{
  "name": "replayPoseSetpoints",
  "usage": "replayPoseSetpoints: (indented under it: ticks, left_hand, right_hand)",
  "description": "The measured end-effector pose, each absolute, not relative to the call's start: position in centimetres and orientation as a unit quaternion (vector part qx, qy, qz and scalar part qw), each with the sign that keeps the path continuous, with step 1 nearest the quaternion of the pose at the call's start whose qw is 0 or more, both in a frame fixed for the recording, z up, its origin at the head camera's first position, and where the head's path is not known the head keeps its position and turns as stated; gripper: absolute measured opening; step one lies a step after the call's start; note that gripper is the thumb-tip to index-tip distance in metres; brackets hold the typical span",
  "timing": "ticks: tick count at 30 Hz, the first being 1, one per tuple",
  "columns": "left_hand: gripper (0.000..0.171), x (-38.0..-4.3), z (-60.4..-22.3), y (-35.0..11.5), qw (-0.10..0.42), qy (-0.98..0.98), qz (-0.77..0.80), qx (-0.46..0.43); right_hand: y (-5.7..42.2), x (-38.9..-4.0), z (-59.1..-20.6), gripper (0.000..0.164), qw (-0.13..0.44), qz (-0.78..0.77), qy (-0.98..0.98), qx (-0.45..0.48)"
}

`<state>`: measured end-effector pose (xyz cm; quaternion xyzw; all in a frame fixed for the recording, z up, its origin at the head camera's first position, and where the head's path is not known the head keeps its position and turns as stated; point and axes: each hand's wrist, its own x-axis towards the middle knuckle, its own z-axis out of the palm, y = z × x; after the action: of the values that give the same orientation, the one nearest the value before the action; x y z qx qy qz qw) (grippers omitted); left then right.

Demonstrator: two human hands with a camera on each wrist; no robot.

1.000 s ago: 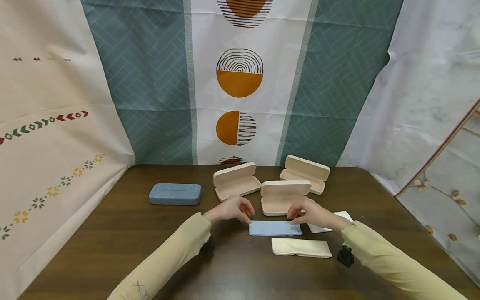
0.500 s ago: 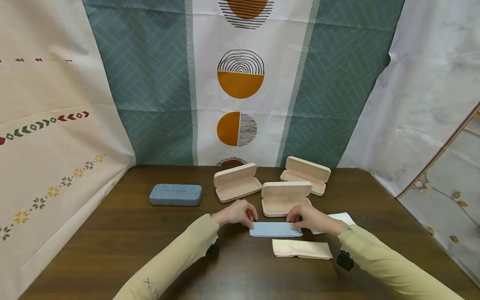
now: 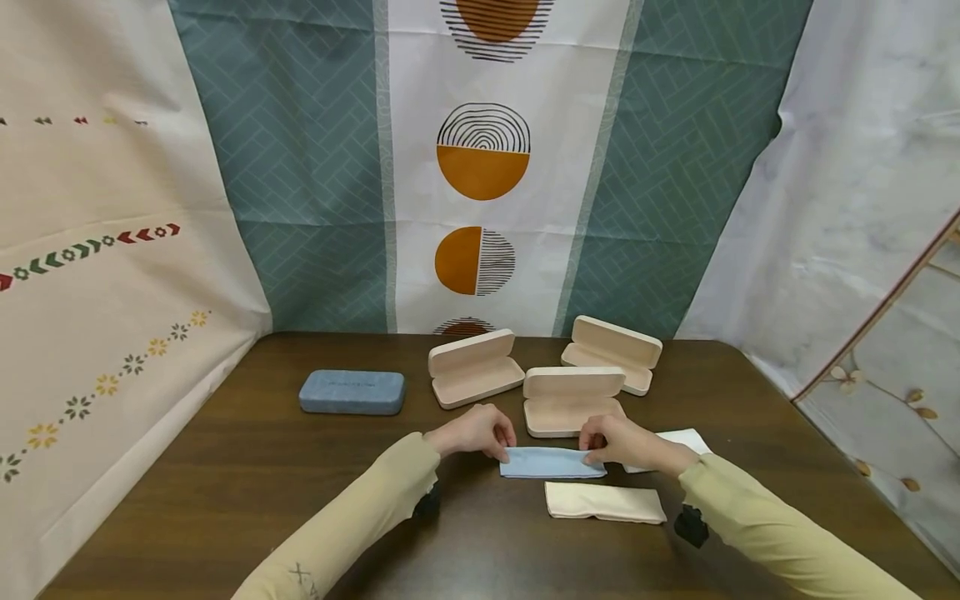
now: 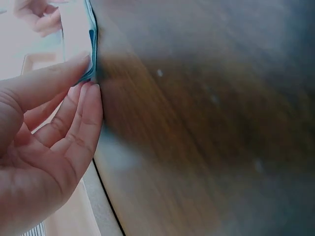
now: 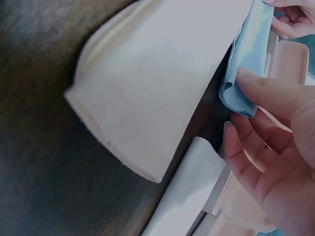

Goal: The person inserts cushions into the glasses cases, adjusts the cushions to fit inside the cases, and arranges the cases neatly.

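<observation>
A folded light-blue cloth (image 3: 552, 463) lies between the two hands in the head view. My left hand (image 3: 482, 430) pinches its left end, thumb above and fingers beneath, as the left wrist view shows on the cloth (image 4: 78, 29). At the other end my right hand (image 3: 617, 440) holds it the same way; in the right wrist view the layered edge of the cloth (image 5: 246, 64) sits between thumb and fingers. Just behind it stands an open cream glasses case (image 3: 573, 417). Nearer the front lies a folded cream cloth (image 3: 604, 502).
Two more open cream glasses cases (image 3: 476, 379) (image 3: 611, 350) stand toward the back. A closed blue glasses case (image 3: 352, 392) rests at the left. Partly behind the right hand lies a white cloth (image 3: 684, 440). Patterned fabric (image 3: 487, 167) hangs along the table's back edge.
The left hand has moved right onto the blue cloth's end, and both hands have taken hold of it. Its upper edge now bows slightly between them.
</observation>
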<state>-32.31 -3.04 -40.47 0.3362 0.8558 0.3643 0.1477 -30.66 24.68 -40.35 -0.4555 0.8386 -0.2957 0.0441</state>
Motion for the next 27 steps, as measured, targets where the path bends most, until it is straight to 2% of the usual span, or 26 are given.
replayPoseSetpoints:
  ticks: [9, 18, 24, 27]
  left_hand:
    - [0.011, -32.1, -40.6, -3.0, 0.153, 0.851, 0.368, 0.342]
    - [0.007, -32.5, -40.1, -4.3, 0.163, 0.813, 0.454, 0.326]
    - [0.010, -32.9, -40.3, -4.2, 0.175, 0.767, 0.555, 0.270]
    - [0.014, -33.0, -40.6, -3.9, 0.163, 0.747, 0.599, 0.241]
  right_hand:
    - [24.4, -30.1, -40.0, 0.011, 0.097, -0.311, 0.866, -0.381]
    - [25.1, -30.9, -39.0, 0.007, 0.072, -0.354, 0.864, -0.351]
    - [25.8, -31.3, -38.8, 0.012, 0.085, -0.433, 0.847, -0.297]
    - [26.0, -31.3, -39.0, 0.017, 0.077, -0.470, 0.842, -0.255]
